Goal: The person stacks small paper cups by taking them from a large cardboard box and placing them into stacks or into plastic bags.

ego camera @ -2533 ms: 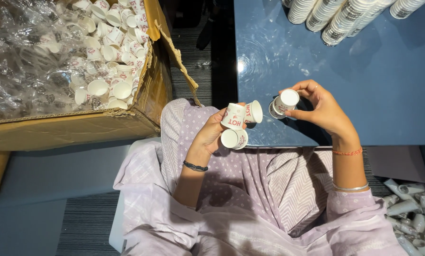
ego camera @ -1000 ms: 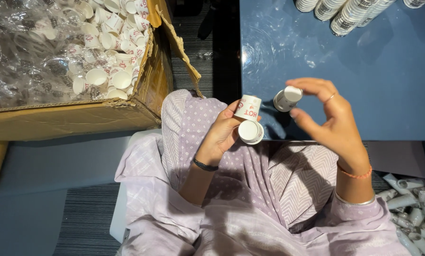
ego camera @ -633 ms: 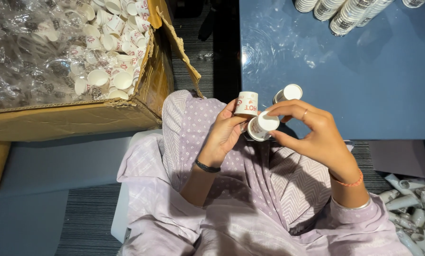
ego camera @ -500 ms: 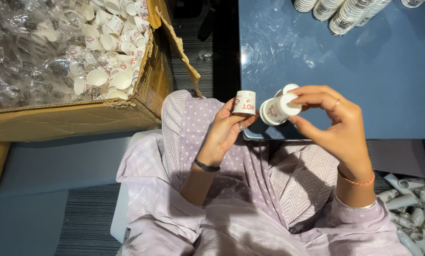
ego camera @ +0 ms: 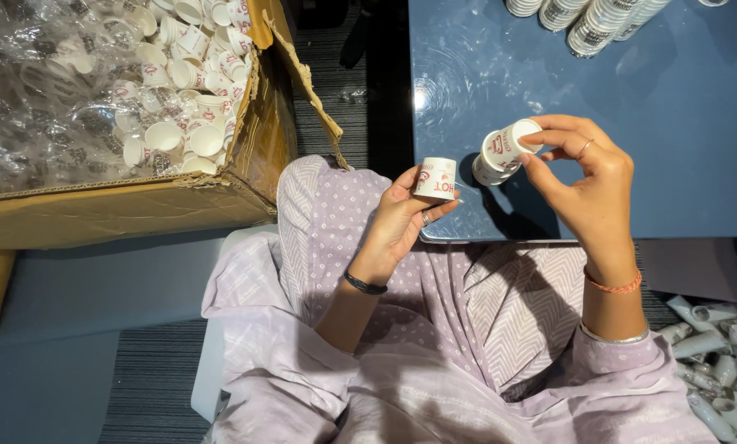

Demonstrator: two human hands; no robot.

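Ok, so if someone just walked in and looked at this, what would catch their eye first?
Probably the two hands raised over the lap: the left hand holds one small white paper cup, and the right hand pinches a short stack of nested cups above the blue table. Next, the torn cardboard box at upper left, heaped with loose cups and crinkled clear plastic. Finished cup stacks lie at the table's far edge.

We see the stacks of cups (ego camera: 598, 20) at the far side of the desk (ego camera: 681, 148) cut off by the top edge, and the heap of cups on the floor (ego camera: 726, 362) runs out past the right edge. Crumpled clear plastic (ego camera: 48, 90) hides much of what lies in the cardboard box (ego camera: 122, 214), so we cannot tell how full it is. Our left hand (ego camera: 397, 226) covers the lower part of its paper cup (ego camera: 436, 178), and how many cups are nested in the right hand (ego camera: 586, 177) is too small to make out.
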